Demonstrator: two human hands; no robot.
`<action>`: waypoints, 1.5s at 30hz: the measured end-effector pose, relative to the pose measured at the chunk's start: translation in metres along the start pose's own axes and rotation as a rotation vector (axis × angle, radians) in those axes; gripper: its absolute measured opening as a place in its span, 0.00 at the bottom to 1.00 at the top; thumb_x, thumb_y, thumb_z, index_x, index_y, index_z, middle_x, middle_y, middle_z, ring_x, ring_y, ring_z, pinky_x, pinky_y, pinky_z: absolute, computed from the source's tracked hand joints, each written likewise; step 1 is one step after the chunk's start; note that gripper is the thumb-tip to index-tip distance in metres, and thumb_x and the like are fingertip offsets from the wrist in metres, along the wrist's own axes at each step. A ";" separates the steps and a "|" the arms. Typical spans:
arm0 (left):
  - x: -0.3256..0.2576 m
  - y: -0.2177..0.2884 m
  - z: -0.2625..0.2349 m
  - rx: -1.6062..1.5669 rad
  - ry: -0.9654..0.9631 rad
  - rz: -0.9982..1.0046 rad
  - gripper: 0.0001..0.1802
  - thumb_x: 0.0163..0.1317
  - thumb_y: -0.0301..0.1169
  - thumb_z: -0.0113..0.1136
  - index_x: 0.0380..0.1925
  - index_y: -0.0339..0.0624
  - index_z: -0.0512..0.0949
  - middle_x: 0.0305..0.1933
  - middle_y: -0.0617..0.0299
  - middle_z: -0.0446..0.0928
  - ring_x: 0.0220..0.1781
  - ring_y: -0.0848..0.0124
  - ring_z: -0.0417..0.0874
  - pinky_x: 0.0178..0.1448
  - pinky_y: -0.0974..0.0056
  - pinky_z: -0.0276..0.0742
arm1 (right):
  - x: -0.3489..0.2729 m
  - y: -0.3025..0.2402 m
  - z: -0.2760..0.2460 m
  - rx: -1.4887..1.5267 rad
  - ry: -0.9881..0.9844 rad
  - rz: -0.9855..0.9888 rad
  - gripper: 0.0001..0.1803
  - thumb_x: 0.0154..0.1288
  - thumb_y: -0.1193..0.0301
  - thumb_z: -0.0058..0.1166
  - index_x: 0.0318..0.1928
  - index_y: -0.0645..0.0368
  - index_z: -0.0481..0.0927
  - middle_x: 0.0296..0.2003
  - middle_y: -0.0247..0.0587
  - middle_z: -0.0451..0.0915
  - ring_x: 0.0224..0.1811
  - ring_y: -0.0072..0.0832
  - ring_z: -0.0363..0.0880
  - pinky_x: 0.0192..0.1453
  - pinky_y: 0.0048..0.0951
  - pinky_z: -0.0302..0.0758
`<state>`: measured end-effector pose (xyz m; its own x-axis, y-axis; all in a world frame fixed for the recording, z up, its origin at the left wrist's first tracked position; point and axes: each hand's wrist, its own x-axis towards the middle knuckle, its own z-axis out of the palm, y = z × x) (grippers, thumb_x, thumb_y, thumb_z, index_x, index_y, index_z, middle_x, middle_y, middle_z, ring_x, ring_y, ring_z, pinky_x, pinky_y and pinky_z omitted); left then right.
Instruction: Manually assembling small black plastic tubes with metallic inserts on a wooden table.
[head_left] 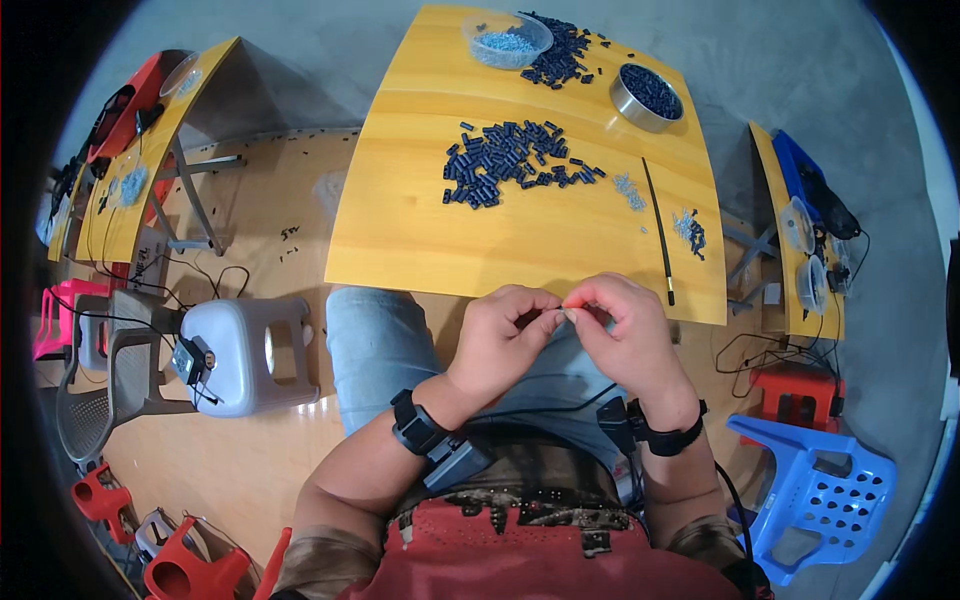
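Hands: my left (503, 338) and right (628, 330) meet at centre, fingertips pinching a tiny piece (566, 313), probably paired for steadiness; its kind I can't tell.
Rod (658, 225): right of centre, between silver bits (628, 190), perhaps a divider.
Black pieces (500, 155): loose, upper centre, likely for easy picking.
Steel bowl (632, 112): upper right, containing more.
Clear tub (487, 57): top centre, corralling blue bits (506, 42).

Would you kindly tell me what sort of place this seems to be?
Probably a small-parts assembly workshop: black parts lie heaped on a yellow table, with a metal tin of dark pieces and plastic stools around.
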<state>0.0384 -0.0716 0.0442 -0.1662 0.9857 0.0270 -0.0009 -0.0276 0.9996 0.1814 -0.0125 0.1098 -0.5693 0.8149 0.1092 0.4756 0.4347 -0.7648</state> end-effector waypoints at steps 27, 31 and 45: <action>0.010 -0.028 -0.008 -0.522 0.005 -0.336 0.08 0.63 0.27 0.57 0.39 0.35 0.74 0.33 0.61 0.79 0.33 0.77 0.78 0.38 0.73 0.76 | 0.051 0.118 0.017 -0.253 0.278 0.018 0.06 0.53 0.81 0.56 0.35 0.64 0.78 0.28 0.37 0.76 0.27 0.21 0.75 0.32 0.20 0.72; 0.014 -0.037 -0.006 -0.512 0.004 -0.338 0.07 0.63 0.26 0.56 0.39 0.35 0.74 0.34 0.59 0.79 0.33 0.76 0.79 0.39 0.72 0.77 | 0.046 0.118 0.013 -0.080 0.296 0.085 0.09 0.53 0.82 0.56 0.37 0.63 0.79 0.29 0.36 0.77 0.27 0.19 0.75 0.31 0.18 0.72; 0.021 -0.035 -0.007 -0.520 0.013 -0.396 0.07 0.63 0.26 0.57 0.40 0.36 0.75 0.33 0.60 0.79 0.33 0.76 0.79 0.39 0.72 0.77 | 0.047 0.112 0.017 -0.113 0.340 0.113 0.06 0.51 0.78 0.59 0.32 0.63 0.79 0.26 0.42 0.77 0.27 0.33 0.77 0.31 0.29 0.74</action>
<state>0.0279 -0.0515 0.0092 -0.0668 0.9359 -0.3460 -0.5410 0.2574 0.8007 0.1966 0.0676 0.0182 -0.2632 0.9326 0.2471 0.6044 0.3590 -0.7112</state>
